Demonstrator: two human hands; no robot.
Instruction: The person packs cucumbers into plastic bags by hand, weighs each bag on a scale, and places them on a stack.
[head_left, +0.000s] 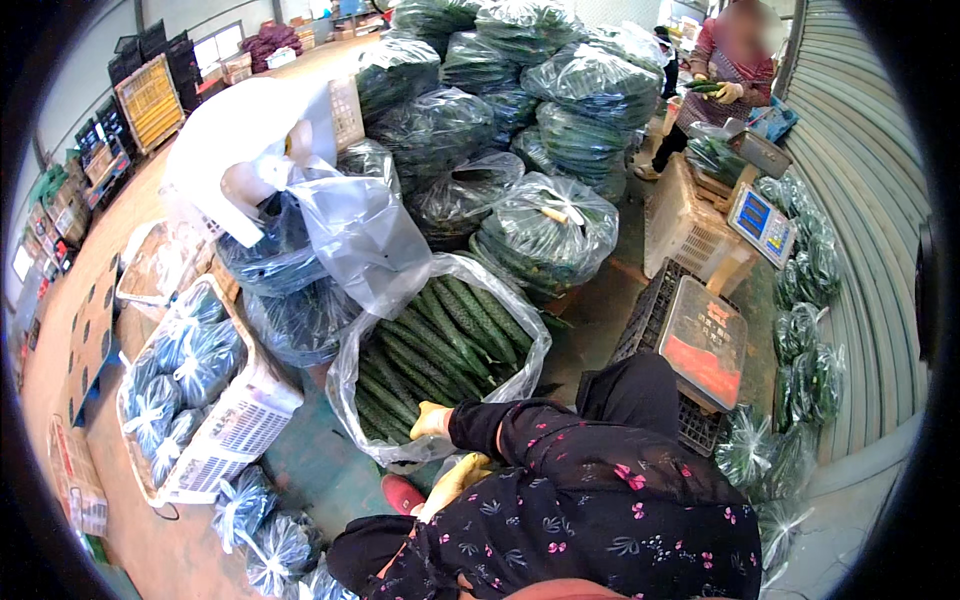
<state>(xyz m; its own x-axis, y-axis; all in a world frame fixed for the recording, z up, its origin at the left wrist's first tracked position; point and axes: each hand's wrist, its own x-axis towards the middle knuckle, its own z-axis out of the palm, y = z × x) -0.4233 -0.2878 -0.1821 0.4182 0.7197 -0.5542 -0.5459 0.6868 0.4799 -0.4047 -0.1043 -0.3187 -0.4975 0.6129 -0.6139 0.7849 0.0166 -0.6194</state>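
Observation:
Cucumbers (442, 337) lie side by side in a clear plastic bag (536, 352) that stands with its mouth wide. My right hand (431, 420), in a yellowish glove, reaches over the bag's near rim and touches the near ends of the cucumbers; its fingers are partly hidden, so a grip cannot be made out. Lower down, my left hand (459, 480), gloved too, is just outside the near rim, above a red shoe (401, 493). Whether it holds the plastic is unclear. A loose sheet of clear plastic (367, 232) hangs behind the bag's far left side.
Tied cucumber bags (555, 232) are stacked beyond. At left is a white crate (247, 420) of tied bags; at right, a platform scale (705, 337) with a display (761, 221). Small bags (810, 375) line the shutter. A co-worker (724, 82) holds cucumbers at upper right.

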